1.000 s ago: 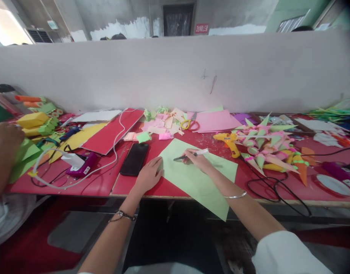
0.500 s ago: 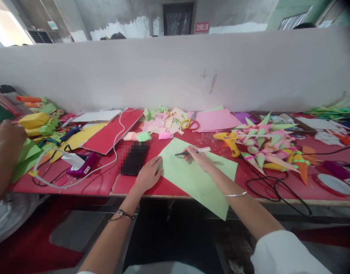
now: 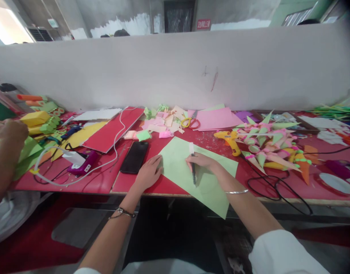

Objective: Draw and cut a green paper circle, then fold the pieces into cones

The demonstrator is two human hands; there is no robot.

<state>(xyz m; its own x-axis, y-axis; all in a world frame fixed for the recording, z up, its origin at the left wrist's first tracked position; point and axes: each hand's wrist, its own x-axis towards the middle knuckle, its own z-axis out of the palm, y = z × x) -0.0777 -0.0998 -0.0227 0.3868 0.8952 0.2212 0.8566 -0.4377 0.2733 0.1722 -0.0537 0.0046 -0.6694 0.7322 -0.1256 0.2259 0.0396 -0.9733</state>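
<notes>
A light green sheet of paper lies turned at an angle on the red table, its lowest corner hanging past the front edge. My right hand is closed around a black pen with a clear cap end, its tip pointing down at the sheet. My left hand rests flat at the sheet's left corner, fingers spread and holding nothing. Just left of that hand lies a black phone. Any marks on the paper are too faint to make out.
Behind the sheet are yellow-handled scissors, pink paper and scraps. A yellow glue gun, paper cones and a looped black cable lie right. Left are a red board, a purple power strip and another person's hand.
My right hand has turned the pen from nearly level to nearly upright, and its tip has moved right and toward me on the sheet. My left hand stays in place.
</notes>
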